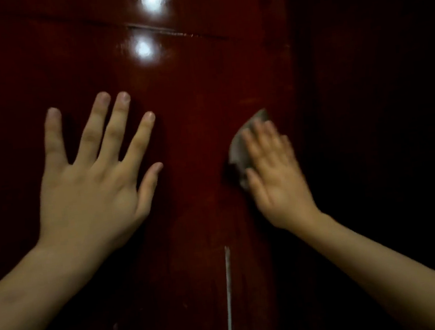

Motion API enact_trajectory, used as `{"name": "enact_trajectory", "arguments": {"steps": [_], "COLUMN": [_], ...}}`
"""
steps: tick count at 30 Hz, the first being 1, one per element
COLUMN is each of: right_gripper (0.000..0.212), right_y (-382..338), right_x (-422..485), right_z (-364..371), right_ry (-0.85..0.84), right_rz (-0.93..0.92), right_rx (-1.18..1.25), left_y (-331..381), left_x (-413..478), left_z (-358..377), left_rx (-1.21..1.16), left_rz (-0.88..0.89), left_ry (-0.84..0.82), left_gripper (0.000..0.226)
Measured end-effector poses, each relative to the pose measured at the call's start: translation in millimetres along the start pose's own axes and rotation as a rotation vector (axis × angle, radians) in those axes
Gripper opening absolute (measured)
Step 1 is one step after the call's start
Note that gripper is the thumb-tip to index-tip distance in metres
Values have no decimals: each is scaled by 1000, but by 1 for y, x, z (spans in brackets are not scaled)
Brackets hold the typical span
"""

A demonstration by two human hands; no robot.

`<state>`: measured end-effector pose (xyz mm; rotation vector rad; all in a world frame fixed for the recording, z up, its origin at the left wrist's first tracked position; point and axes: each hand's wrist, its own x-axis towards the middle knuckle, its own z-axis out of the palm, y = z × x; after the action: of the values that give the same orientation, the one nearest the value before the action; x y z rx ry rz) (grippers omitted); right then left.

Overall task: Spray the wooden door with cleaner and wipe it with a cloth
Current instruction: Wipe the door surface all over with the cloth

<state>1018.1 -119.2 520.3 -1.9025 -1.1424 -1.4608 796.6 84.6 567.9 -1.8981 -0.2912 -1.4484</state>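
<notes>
From the head camera, a glossy dark red wooden door (pixel 190 92) fills the view, with two bright light reflections near its top and a thin pale streak low down. The left hand (pixel 89 183) lies flat against the door with fingers spread wide and nothing in it. The right hand (pixel 273 175), blurred, is also open and flat, pressing a pale cloth (pixel 241 149) to the door near its right edge; part of the cloth shows beyond the fingers.
</notes>
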Motion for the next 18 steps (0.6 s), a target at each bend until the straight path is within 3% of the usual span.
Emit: {"name": "enact_trajectory", "arguments": {"steps": [2, 4, 7, 10, 14, 16, 18], "right_gripper": [62, 60, 65, 70, 68, 71, 69], "right_y": [6, -13, -71, -124, -111, -67, -20], "right_x": [-16, -41, -66, -73, -71, -76, -85], "right_z": [4, 14, 27, 34, 32, 31, 25], "right_ry": [28, 45, 14, -35, -47, -61, -64], "right_rz": [267, 399, 346, 103, -115, 3, 263], "right_rx": [102, 142, 102, 53, 20, -7, -14], "left_y": [0, 1, 3, 4, 1, 1, 2], "left_x": [-2, -3, -3, -3, -5, -7, -7], "left_z": [-1, -2, -3, -4, -3, -2, -1], "left_rx": [-6, -18, -36, -33, -22, -29, -53], "left_rz": [1, -4, -15, -4, 12, 4, -6], "left_ry": [-8, -24, -40, -48, -51, -43, -33], "left_gripper": [69, 70, 69, 68, 67, 67, 67]}}
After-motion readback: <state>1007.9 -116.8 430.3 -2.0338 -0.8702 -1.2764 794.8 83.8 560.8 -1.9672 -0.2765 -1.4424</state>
